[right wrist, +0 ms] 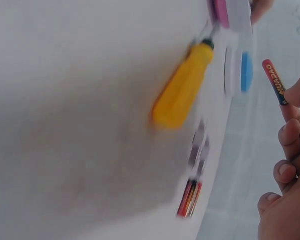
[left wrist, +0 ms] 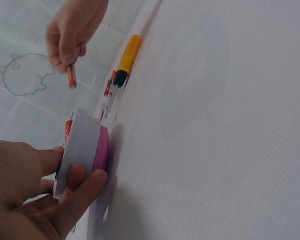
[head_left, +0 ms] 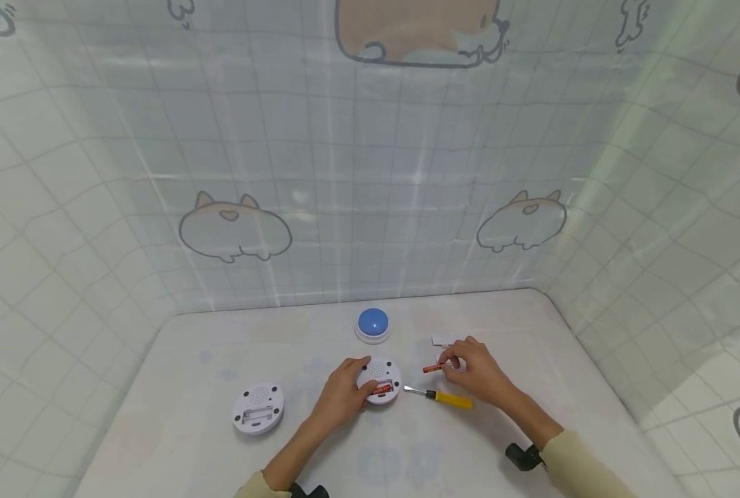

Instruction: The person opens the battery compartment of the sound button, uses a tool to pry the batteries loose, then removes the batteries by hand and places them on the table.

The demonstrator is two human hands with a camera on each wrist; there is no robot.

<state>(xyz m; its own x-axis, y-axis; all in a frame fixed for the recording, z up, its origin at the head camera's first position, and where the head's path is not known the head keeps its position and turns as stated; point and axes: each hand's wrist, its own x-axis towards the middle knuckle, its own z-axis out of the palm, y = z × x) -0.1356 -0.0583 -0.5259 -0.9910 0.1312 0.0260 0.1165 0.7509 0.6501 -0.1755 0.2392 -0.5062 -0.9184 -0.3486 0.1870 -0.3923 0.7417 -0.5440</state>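
Observation:
My left hand (head_left: 344, 394) grips a round white push-button device (head_left: 376, 370), which lies underside up with its battery bay showing. One red battery (head_left: 382, 389) sits in that bay, near my thumb. The left wrist view shows the pink part (left wrist: 101, 147) of the device facing the table. Between thumb and index finger my right hand (head_left: 474, 370) pinches another red battery (right wrist: 275, 81), held above the table to the right of the device. A screwdriver (head_left: 451, 400) with a yellow handle lies between the device and my right forearm, its metal tip toward the device.
A second white device (head_left: 258, 409) lies underside up at the left, its bay without batteries. A blue-topped button (head_left: 373, 322) stands behind the held device. Small white pieces (head_left: 442, 341) and more red batteries (right wrist: 190, 198) lie near my right hand. A patterned curtain (head_left: 370, 173) encloses the table.

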